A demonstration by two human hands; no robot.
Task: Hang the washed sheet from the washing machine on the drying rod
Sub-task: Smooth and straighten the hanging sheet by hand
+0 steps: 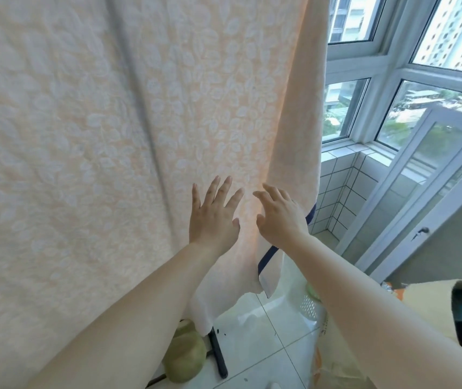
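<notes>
Against hanging sheet (84, 136), both hands (213, 217) spread flat.

Sheet (89, 130) hanging ahead and left, both hands (214, 217) side by side against it, window (409, 88) right

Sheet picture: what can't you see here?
- Drying rod: head view, cut off above the top edge; the sheet fills the frame.
- What is behind the sheet: hidden by it.
- Green round thing on the floor: partly hidden by the left arm.
- Whether the left hand and right hand touch the sheet: cannot tell.
</notes>
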